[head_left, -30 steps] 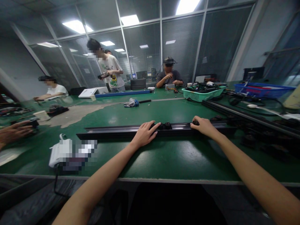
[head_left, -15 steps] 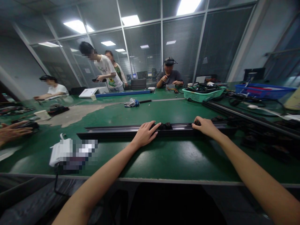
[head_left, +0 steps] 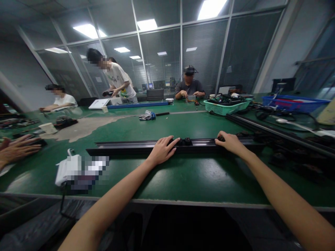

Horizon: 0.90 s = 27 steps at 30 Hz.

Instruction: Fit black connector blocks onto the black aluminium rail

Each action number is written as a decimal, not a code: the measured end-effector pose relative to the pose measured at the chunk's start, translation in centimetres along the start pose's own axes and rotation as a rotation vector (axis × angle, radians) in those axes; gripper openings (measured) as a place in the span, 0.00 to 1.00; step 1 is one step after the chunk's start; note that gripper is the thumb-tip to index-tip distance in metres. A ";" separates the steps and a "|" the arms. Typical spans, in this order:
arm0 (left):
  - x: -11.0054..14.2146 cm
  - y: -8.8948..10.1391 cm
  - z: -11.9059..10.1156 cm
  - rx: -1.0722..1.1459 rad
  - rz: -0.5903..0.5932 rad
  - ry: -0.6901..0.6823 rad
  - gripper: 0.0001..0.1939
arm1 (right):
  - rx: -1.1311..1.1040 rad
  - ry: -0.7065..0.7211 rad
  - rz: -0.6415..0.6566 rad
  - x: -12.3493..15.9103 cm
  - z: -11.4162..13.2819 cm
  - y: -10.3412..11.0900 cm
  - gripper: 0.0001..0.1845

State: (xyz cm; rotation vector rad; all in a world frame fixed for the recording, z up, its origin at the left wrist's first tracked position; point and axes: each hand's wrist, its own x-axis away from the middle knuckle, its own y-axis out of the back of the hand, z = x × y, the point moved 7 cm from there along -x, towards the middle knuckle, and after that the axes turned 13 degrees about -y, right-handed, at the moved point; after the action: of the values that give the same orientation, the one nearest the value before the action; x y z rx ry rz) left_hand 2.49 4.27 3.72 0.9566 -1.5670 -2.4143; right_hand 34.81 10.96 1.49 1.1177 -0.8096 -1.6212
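A long black metal rail [head_left: 125, 150] with a shiny inner channel lies across the green table in front of me. My left hand [head_left: 162, 150] rests over its middle, fingers spread; the fingertips touch or come close to small black blocks [head_left: 186, 141] seated in the channel. What lies beneath those fingers is partly hidden. Farther right, my right hand [head_left: 232, 143] pinches a small dark block [head_left: 221, 138] between thumb and fingers, at the channel. The exact kind of the blocks cannot be made out.
Several dark parts [head_left: 280, 155] lie right of the rail, near a second long black rail [head_left: 277, 132]. A green basket [head_left: 222, 108] of cables and a blue tray [head_left: 293, 104] stand behind. A white device [head_left: 68, 170] sits at left, near another person's hand [head_left: 19, 150].
Both my hands and the rail stay almost still. At far left, another person's hands have shifted right, and a standing person across the table has bent lower.
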 end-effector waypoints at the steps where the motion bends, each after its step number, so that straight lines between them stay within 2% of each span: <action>1: 0.0 0.0 0.0 0.002 -0.001 0.000 0.26 | -0.013 -0.001 0.007 -0.1 -0.1 0.0 0.13; 27: 0.0 0.0 0.0 -0.006 0.000 -0.008 0.26 | -0.002 -0.012 -0.009 -0.4 -1.8 0.2 0.13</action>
State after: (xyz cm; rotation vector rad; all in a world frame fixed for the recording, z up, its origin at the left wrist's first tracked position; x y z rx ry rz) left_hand 2.46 4.28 3.71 0.9473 -1.5615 -2.4243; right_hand 36.57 11.33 1.18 1.1133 -0.8117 -1.6373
